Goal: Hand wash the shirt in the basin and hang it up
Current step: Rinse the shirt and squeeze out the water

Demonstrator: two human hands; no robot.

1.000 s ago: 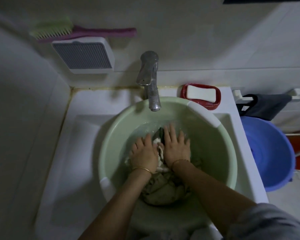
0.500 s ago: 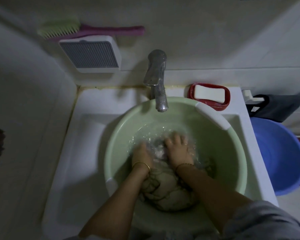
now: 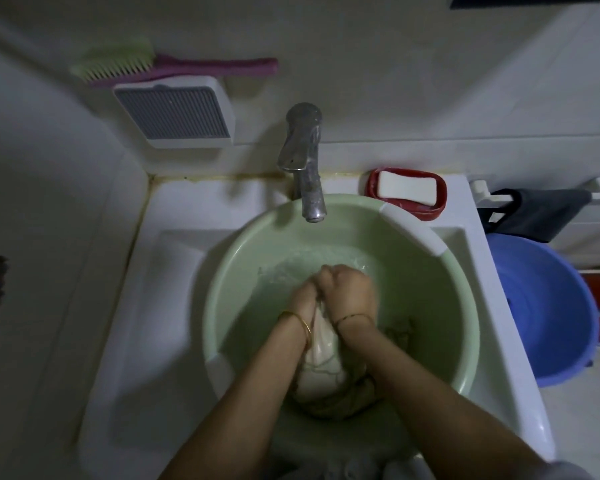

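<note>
Both hands now bunched into fists on the shirt [image 3: 321, 358], where a second ago flat and spread, palms pressing cloth down into the water. Left hand [image 3: 303, 299] curled around a fold near the top of the bundle, right hand [image 3: 349, 294] closed over the same gather just beside it, knuckles touching or nearly so; fingertips hidden in the cloth. Shirt drawn up into a pale, taut lump between the wrists, lower end trailing dark and wet toward the near wall of the basin [image 3: 243, 258], still inside it. Half a second back, a blur of splashing and cloth lying lower and looser; now gathered, lifted a little, water beyond the knuckles foamy and rippled. Reads as a shift from soaking and pressing to scrubbing cloth against cloth, or perhaps the start of a squeeze; cannot tell which. Either way, washing well under way, rinsing, wringing and hanging all yet to come. Tap [image 3: 307, 168] above the far rim, no stream visible. Soap [image 3: 406, 187] in its red dish at the back corner, untouched for the moment. Brush [image 3: 174, 65] on the wall ledge, blue bucket [image 3: 548, 306] off to the right.
</note>
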